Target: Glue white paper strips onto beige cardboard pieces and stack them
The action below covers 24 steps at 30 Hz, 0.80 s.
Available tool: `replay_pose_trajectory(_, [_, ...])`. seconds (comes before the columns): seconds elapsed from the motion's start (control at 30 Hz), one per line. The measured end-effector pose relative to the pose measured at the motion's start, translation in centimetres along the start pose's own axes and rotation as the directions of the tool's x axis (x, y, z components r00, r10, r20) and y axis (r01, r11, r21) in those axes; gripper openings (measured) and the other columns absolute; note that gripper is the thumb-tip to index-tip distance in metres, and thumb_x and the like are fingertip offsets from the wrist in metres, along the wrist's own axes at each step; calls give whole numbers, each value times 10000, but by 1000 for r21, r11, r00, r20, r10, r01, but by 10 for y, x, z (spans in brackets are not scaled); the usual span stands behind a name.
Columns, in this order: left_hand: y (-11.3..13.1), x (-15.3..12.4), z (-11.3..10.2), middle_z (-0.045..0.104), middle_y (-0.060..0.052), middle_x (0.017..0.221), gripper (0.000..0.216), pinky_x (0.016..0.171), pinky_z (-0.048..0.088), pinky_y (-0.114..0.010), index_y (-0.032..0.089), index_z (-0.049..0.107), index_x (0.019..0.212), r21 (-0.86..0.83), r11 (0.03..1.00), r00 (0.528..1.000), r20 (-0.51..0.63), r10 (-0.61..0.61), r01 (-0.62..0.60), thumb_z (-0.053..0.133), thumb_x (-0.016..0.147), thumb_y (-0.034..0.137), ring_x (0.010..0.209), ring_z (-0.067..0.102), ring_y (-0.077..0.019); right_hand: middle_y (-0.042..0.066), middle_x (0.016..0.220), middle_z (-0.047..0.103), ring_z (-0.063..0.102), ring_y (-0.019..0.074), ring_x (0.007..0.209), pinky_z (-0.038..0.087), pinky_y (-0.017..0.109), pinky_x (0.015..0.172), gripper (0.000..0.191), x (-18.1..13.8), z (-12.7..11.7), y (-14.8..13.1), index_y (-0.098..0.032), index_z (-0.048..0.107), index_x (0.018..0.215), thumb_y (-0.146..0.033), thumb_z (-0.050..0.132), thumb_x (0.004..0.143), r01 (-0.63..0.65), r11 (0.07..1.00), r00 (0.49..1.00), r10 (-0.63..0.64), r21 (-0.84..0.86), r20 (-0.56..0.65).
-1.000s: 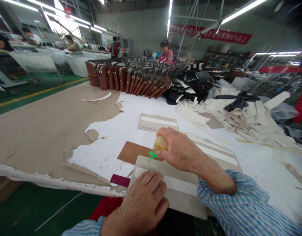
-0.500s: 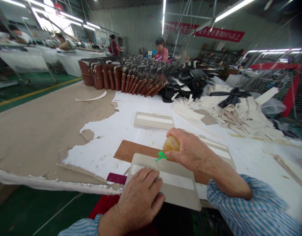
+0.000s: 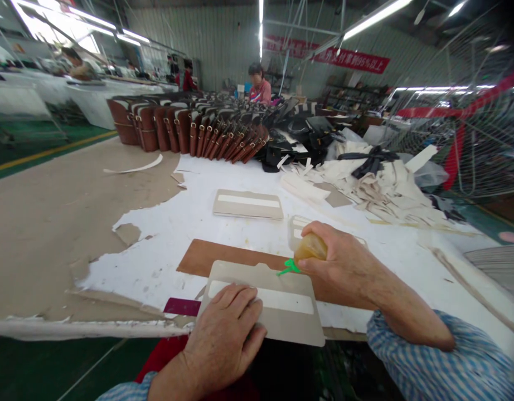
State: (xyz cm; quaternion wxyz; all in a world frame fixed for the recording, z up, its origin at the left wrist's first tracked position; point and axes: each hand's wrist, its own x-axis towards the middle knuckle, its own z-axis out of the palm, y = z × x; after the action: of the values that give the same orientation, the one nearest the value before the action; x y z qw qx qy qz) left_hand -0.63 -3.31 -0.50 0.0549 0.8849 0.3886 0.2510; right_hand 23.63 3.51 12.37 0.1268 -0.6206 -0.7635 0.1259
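Observation:
A grey-beige panel with rounded corners and a white strip lies at the table's front edge. Flat on its left part rests my left hand, fingers stretched out. My right hand is wrapped around a soft glue bottle filled with something yellowish. Its green nozzle points down and left at the panel's upper edge; whether it touches cannot be made out. Under the panel's far side runs a brown leather strip. A dark purple piece sticks out at the left.
Similar panels lie farther back, a stack in the middle and another panel partly behind my right hand. Brown bags stand in rows beyond, beside black pieces and cream scraps. A wire fan guard is at right. A person works behind.
My right hand has moved the glue bottle rightward along the panel's upper edge. My left hand stays on the panel. The whole view has shifted somewhat.

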Motion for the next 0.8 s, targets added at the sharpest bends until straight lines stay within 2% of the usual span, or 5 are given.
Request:
replay_pose_trajectory(0.17, [-1,-1,1,716,-141,1233,269,1006,576,-583,162,675,1173,11,1000,1000,-15,12,-12,613,923,236,1159,640,-348,13,811,658,568,206,730,375,325,664,233,-10,-4,18,-239,583,976,-345,660,784,-93,995,996,93,27,10])
replay_pose_trajectory(0.5, [-2,0,0,720,-126,1227,243,1008,572,-562,179,680,1152,43,999,998,-49,33,-31,586,938,248,1143,647,-332,-15,728,652,580,207,664,393,328,634,361,-34,-12,54,-264,586,1022,-491,681,758,-271,958,962,274,95,-17])
replay_pose_trajectory(0.8, [-2,-1,1,721,-125,1230,244,1008,576,-571,183,687,1156,35,999,998,-54,30,-28,577,951,254,1148,646,-332,-15,732,668,582,209,655,417,331,622,414,-41,-8,71,-266,590,1035,-523,696,728,-271,951,957,283,145,-64])
